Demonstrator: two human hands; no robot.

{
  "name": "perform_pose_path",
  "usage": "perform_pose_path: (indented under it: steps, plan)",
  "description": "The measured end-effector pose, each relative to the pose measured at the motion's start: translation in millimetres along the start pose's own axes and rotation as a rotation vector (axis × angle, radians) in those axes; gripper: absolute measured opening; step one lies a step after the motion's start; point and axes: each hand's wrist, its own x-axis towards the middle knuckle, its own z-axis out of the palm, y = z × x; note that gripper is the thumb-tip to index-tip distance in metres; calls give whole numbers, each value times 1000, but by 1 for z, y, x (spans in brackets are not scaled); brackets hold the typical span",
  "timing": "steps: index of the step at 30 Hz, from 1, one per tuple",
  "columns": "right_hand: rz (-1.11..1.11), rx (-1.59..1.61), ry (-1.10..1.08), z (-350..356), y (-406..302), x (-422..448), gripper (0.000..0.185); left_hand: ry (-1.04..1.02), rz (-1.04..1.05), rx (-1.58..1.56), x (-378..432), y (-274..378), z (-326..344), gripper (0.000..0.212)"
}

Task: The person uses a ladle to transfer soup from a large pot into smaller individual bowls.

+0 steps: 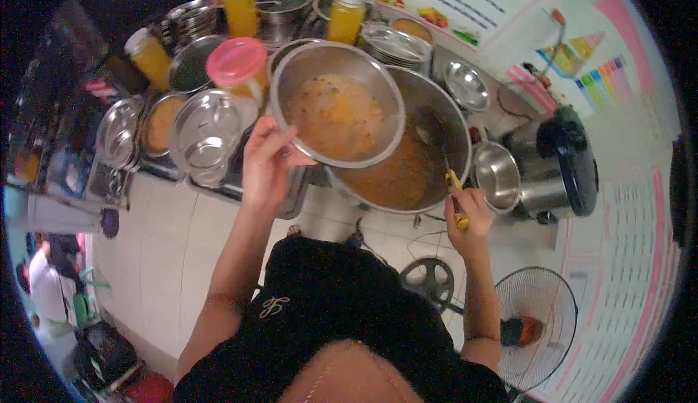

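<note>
My left hand (267, 155) grips the rim of a metal bowl (279, 111) that holds an orange-brown soup (338, 114). The bowl is held over the left part of a large metal pot (466, 136), hiding some of it. More brownish food (403, 177) lies in the pot. My right hand (470, 215) is closed around the yellow handle of a ladle (453, 182) at the pot's near right side. The ladle's head (429, 128) is inside the pot, partly blurred.
Left stand metal divided trays (202, 136), a pink-lidded container (237, 62) and bottles of yellow liquid (346, 16). Stacked metal plates (395, 43) sit behind the pot. Rightward are a small saucepan (496, 177) and a black-lidded metal vessel (545, 157). A standing fan (537, 326) is near my right arm.
</note>
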Motion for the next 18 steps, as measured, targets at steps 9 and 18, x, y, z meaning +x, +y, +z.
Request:
perform_pose_path:
  steps: [9, 18]
  plan:
    - [577, 721, 232, 44, 14, -31, 13, 8, -21, -188, -2, 10, -5, 16]
    - [866, 1144, 330, 31, 27, -25, 22, -6, 57, -122, -10, 29, -13, 15]
